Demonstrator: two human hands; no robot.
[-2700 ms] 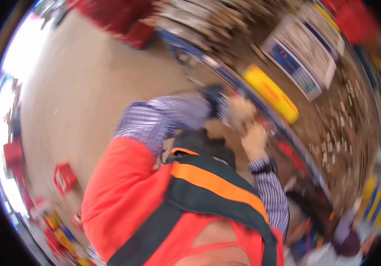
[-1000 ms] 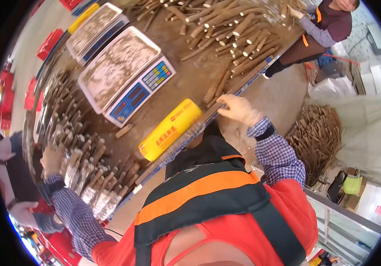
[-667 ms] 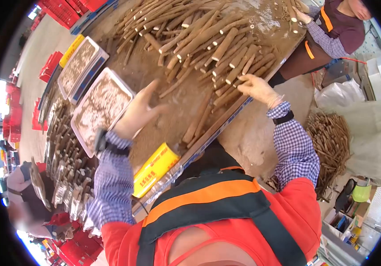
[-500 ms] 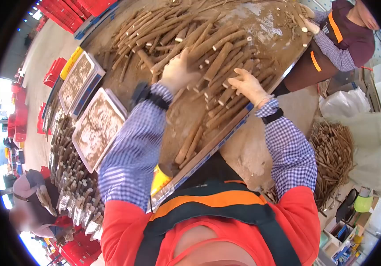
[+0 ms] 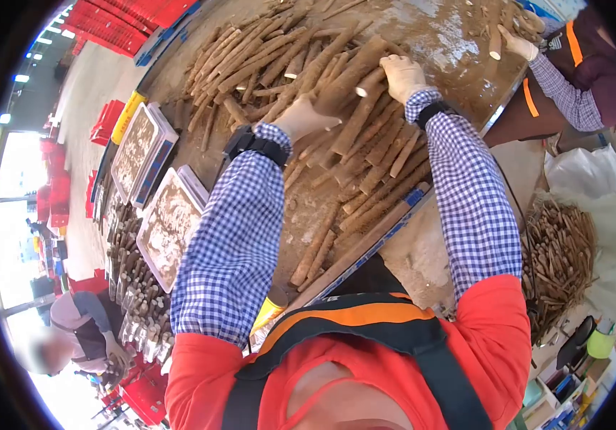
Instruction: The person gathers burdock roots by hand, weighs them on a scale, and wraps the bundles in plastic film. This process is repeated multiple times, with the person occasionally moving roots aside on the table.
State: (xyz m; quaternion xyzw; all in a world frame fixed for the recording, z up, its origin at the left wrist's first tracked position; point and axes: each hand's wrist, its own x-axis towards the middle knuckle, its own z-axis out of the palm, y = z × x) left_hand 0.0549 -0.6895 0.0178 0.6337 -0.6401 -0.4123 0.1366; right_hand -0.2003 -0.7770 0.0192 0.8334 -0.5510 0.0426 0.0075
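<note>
A heap of long brown roots with pale cut ends lies on the worktable in front of me. My left hand, pale and gloved-looking, reaches in from the left. Its thumb points right, and its other fingers are partly hidden behind a thick, motion-blurred brown root that it grips. At the right side of the heap, my right hand has its fingers bent over the upper part of the same blurred bundle. A white cut end shows just beside that hand.
Two shallow white trays of pale, brown-dusted material stand left of the table. A co-worker's hand holds a root at the far right. More roots are piled at right; red crates stand upper left.
My right hand has moved up and away from the near roots onto the thick ones. My left hand has shifted slightly right. The co-worker's hand now holds a root upright.
</note>
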